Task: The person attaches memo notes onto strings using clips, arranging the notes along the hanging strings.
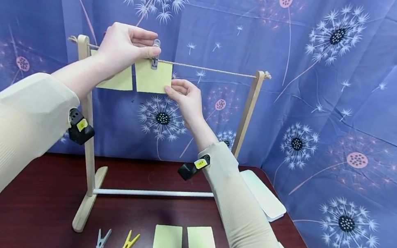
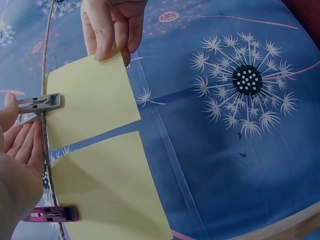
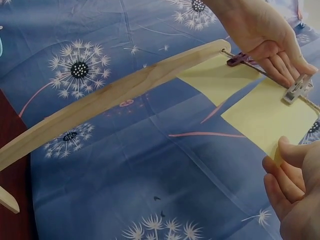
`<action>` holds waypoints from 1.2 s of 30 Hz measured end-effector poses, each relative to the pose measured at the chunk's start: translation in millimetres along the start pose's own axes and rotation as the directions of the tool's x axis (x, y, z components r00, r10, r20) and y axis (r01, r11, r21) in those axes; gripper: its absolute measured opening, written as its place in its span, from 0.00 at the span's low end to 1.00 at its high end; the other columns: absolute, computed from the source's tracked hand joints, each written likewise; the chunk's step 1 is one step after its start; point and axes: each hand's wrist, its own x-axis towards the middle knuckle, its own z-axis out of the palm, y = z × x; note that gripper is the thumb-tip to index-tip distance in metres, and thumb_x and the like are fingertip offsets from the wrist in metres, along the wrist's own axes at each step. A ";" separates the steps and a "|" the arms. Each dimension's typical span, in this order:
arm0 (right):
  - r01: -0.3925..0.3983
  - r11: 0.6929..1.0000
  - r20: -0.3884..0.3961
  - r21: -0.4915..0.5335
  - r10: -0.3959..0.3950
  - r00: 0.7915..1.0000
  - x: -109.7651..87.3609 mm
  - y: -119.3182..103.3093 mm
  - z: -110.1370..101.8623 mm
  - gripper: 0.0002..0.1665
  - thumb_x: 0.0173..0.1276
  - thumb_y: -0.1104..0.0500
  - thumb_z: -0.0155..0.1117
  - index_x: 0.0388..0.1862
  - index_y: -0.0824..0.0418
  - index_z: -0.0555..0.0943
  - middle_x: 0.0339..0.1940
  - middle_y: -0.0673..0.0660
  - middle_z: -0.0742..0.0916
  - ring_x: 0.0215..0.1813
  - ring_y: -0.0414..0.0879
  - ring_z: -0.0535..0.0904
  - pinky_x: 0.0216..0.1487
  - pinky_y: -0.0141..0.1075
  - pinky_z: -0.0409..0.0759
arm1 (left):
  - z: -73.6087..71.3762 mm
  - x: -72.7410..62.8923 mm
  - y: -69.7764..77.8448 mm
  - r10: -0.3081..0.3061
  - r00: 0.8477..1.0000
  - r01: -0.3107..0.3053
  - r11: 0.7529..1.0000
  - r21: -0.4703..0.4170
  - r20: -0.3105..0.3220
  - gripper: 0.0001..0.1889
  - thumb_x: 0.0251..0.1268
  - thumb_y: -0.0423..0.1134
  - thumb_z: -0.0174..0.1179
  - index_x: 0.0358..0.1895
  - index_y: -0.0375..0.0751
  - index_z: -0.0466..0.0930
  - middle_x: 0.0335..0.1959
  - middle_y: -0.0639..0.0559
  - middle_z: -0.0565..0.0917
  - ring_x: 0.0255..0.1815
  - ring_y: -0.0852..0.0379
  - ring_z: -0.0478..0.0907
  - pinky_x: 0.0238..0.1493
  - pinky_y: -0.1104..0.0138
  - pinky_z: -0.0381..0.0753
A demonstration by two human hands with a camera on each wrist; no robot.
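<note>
A grey clothespin [image 1: 155, 54] sits over the rope and the top edge of a yellow paper square [image 1: 153, 79]. My left hand [image 1: 126, 45] pinches this clothespin between thumb and fingers at its upper end. Lower down, my right hand [image 1: 187, 97] pinches the paper's right edge. To the left, another yellow paper square [image 1: 120, 80] hangs from the rope, partly behind my left hand in the head view. A dark red clothespin [image 2: 55, 214] holds that one, as the left wrist view shows.
The rope [image 1: 209, 69] spans a wooden frame [image 1: 247, 113] on a dark red table [image 1: 128, 210]. In front lie a grey-blue clothespin [image 1: 102, 241], a yellow clothespin [image 1: 129, 243] and two paper squares [image 1: 168, 241]. A white tray-like object [image 1: 264, 196] lies at right.
</note>
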 end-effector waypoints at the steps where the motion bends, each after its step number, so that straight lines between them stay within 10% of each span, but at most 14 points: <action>1: 0.000 1.000 0.000 -0.003 0.000 1.000 -0.4 0.1 -0.7 0.16 0.63 0.68 0.67 0.49 0.73 0.80 0.43 0.69 0.87 0.35 0.37 0.82 0.48 0.32 0.82 | -0.2 -0.1 0.6 -0.001 1.000 0.001 1.000 -0.003 -0.001 0.30 0.61 0.50 0.67 0.65 0.43 0.76 0.60 0.47 0.80 0.61 0.59 0.78 0.67 0.62 0.71; 14: -0.013 1.000 0.009 -0.008 0.013 1.000 -10.6 7.6 -9.9 0.19 0.64 0.68 0.67 0.54 0.72 0.79 0.51 0.69 0.85 0.42 0.42 0.84 0.54 0.35 0.81 | -0.2 -10.0 2.9 -0.001 0.990 -0.011 0.997 -0.082 -0.143 0.32 0.56 0.51 0.71 0.65 0.45 0.76 0.60 0.49 0.81 0.60 0.61 0.79 0.66 0.66 0.72; 23: -0.014 1.000 -0.018 -0.002 0.014 1.000 -22.0 23.2 -16.6 0.23 0.64 0.68 0.67 0.57 0.73 0.75 0.52 0.70 0.85 0.40 0.37 0.83 0.52 0.32 0.80 | 12.9 -31.5 3.1 0.191 0.917 -0.215 0.976 -0.031 -0.351 0.26 0.55 0.46 0.73 0.58 0.42 0.81 0.54 0.46 0.85 0.52 0.64 0.83 0.56 0.74 0.76; 32: -0.002 1.000 -0.056 -0.003 0.001 0.998 -45.2 39.2 -20.9 0.20 0.62 0.65 0.70 0.52 0.68 0.78 0.42 0.58 0.88 0.39 0.35 0.83 0.50 0.31 0.80 | 31.1 -65.9 -20.3 0.270 0.910 -0.313 0.945 -0.095 -0.315 0.19 0.57 0.37 0.71 0.53 0.36 0.84 0.48 0.42 0.87 0.40 0.75 0.81 0.47 0.76 0.76; 36: 0.009 1.000 -0.035 0.010 -0.008 0.999 -61.1 50.9 -24.1 0.19 0.61 0.66 0.70 0.50 0.69 0.78 0.41 0.59 0.88 0.39 0.35 0.83 0.49 0.32 0.81 | 34.7 -84.5 -43.4 0.260 0.919 -0.313 0.938 -0.148 -0.297 0.18 0.59 0.34 0.69 0.52 0.32 0.83 0.40 0.59 0.89 0.39 0.75 0.82 0.47 0.77 0.77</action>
